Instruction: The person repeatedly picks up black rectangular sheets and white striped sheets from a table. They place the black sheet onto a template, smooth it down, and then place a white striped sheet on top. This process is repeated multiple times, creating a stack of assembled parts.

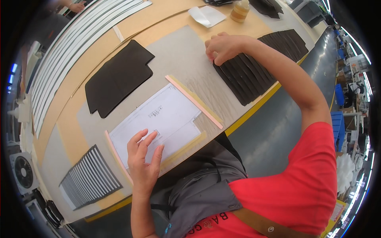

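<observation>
My left hand (145, 159) hovers over a white printed paper sheet (158, 115) on the table, its fingers and thumb apart and holding nothing. The sheet lies between two pinkish strips (194, 102), one at each side. Farther to the right, my right hand (225, 47) reaches to the upper left corner of a fanned row of black flat pieces (244, 77). Its fingers are bent together at the corner of the nearest piece, pinching the edge. A stack of black notched panels (119, 77) lies beyond the paper, to the left.
Black-and-white striped pieces (92, 178) lie at the near left. Long white strips (79, 43) run along the far side. A bottle of amber liquid (239, 11) stands beside a folded white sheet (207, 16) at the back. The yellow table edge (254, 110) borders the floor; another person's hand (77, 6) shows at the top left.
</observation>
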`<state>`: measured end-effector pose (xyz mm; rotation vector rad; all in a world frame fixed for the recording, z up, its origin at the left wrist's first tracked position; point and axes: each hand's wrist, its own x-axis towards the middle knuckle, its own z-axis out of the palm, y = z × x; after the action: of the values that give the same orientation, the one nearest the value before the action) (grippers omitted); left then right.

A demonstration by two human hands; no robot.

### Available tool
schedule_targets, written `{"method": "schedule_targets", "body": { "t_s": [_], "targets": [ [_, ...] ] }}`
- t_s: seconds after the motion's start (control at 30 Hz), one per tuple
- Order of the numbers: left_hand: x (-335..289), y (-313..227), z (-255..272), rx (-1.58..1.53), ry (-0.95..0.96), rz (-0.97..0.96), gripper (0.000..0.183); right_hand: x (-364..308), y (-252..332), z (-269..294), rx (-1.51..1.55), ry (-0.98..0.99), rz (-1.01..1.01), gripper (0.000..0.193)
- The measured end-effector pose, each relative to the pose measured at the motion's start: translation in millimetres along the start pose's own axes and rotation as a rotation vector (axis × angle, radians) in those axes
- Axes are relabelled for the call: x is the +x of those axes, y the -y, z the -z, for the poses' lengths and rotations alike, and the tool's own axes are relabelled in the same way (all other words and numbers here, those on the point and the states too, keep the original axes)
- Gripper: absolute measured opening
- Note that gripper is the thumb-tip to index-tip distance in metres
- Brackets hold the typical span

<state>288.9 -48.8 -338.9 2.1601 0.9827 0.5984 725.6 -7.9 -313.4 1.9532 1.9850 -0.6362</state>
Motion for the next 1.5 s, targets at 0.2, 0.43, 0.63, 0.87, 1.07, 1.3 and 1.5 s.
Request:
{"method": "schedule_targets", "body": {
  "t_s": [0.2, 0.43, 0.63, 0.87, 1.07, 1.3, 1.5],
  "targets": [
    [-0.6, 2.3, -4.0, -0.056, 0.011, 0.011, 0.040, -13.3, 15.6, 15.3, 0.119, 0.019, 0.174, 0.021],
    [31.1, -18.1, -47.2, -0.679, 0.011, 0.223, 0.077, 2.9, 93.4, 31.5, 0.367, -0.115, 0.532, 0.020],
    [63.3, -22.3, -78.1, -1.037, -0.251, 0.380, 0.064, 22.1, 168.7, 37.5, 0.399, -0.178, 0.600, 0.029],
    [47.7, 27.5, -21.5, -1.005, -0.105, 0.570, 0.051, -14.3, 126.5, -36.0, 0.342, -0.709, 0.541, 0.038],
    [46.8, 22.3, -24.9, -1.024, -0.085, 0.601, 0.064, -75.1, 154.3, -129.1, 0.113, -0.756, 0.371, 0.044],
    [51.0, 11.1, -39.2, -1.013, -0.118, 0.595, 0.066, -80.4, 157.3, -152.9, 0.091, -0.773, 0.229, 0.049],
    [47.0, 15.6, -33.5, -0.800, -0.175, 0.543, 0.075, -79.4, 155.8, -154.9, 0.094, -0.798, 0.217, 0.047]
  ]
}}
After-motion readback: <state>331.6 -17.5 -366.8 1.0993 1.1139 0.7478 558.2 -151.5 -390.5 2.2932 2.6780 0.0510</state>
